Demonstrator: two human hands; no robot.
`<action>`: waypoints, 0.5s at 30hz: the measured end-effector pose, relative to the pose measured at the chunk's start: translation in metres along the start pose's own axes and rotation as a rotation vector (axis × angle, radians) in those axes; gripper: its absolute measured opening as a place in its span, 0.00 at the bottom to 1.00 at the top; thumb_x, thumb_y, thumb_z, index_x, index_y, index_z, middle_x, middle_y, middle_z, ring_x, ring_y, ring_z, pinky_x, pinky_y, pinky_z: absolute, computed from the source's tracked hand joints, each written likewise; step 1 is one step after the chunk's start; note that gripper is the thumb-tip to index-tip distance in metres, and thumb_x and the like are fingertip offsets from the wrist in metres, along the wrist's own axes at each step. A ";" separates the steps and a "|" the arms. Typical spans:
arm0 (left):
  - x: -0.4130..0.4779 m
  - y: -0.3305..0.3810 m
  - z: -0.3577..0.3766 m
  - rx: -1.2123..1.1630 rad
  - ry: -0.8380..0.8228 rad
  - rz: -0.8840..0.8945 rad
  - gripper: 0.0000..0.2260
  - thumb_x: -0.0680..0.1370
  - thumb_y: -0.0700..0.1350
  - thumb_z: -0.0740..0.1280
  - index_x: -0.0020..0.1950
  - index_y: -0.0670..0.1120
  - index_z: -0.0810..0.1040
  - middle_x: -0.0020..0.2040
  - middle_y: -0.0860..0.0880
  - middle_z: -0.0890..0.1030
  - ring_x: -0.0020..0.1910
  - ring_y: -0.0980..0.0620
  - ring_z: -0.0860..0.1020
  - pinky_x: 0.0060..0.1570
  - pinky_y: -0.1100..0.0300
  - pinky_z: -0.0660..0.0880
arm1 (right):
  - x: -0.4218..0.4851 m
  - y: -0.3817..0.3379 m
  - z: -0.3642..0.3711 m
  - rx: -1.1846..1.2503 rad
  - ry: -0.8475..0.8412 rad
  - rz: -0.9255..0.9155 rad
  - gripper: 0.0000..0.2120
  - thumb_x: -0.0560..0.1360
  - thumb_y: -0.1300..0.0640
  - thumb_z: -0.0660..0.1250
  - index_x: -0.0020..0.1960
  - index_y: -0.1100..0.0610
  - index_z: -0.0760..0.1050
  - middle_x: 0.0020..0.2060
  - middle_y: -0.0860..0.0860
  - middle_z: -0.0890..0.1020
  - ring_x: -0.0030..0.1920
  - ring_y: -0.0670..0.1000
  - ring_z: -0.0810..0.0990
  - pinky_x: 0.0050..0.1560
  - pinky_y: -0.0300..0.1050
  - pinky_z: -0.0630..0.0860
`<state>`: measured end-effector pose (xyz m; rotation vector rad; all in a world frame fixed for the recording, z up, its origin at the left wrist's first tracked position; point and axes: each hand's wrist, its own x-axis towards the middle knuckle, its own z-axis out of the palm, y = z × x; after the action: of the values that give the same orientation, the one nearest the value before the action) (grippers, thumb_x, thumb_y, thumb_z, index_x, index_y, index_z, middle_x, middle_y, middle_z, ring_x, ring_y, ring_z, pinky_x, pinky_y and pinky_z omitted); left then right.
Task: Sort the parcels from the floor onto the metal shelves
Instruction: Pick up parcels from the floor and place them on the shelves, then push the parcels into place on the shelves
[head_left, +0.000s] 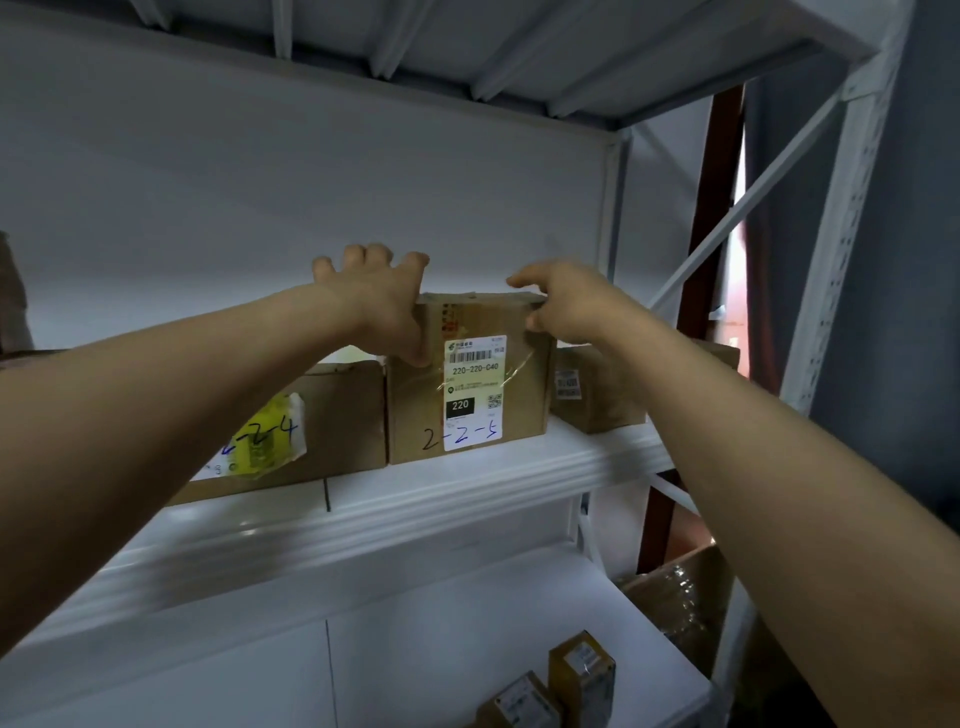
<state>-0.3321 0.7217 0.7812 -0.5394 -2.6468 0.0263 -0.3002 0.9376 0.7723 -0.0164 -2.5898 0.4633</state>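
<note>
Parcel (467, 384) 2-2-5 on shelf (467, 488) | stiff carton, probably light, tape slick; hold top corners | left hand (379, 306) grips 10 o'clock corner, fingers spread | right hand (566, 306) pinches 2 o'clock corner

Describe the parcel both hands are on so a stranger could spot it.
On the white metal shelf, find the middle box, flanked by a yellow-labelled box and a smaller box. The left hand and right hand hold its top corners. Only it bears handwritten 2-2-5.
</note>
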 end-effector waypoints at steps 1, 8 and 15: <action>0.001 0.007 0.000 0.005 0.041 0.042 0.50 0.66 0.63 0.75 0.79 0.55 0.49 0.78 0.42 0.57 0.76 0.38 0.53 0.70 0.36 0.53 | 0.003 0.008 -0.007 0.052 0.005 0.033 0.28 0.78 0.68 0.67 0.74 0.49 0.71 0.73 0.52 0.72 0.70 0.55 0.73 0.52 0.38 0.70; 0.014 0.090 0.009 -0.035 0.111 0.355 0.40 0.73 0.53 0.71 0.79 0.56 0.52 0.79 0.49 0.57 0.79 0.43 0.49 0.73 0.36 0.46 | 0.010 0.060 -0.015 -0.120 0.061 0.215 0.26 0.79 0.71 0.61 0.74 0.53 0.71 0.73 0.55 0.71 0.72 0.58 0.70 0.70 0.51 0.69; 0.025 0.113 0.019 0.049 0.101 0.331 0.34 0.75 0.40 0.67 0.78 0.49 0.57 0.76 0.45 0.64 0.75 0.41 0.57 0.71 0.37 0.51 | 0.000 0.097 0.010 -0.308 -0.316 0.294 0.36 0.77 0.68 0.67 0.80 0.52 0.60 0.75 0.55 0.68 0.70 0.59 0.71 0.68 0.50 0.72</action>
<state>-0.3192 0.8365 0.7626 -0.9308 -2.4255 0.1593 -0.3121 1.0257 0.7318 -0.4691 -2.9610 0.1724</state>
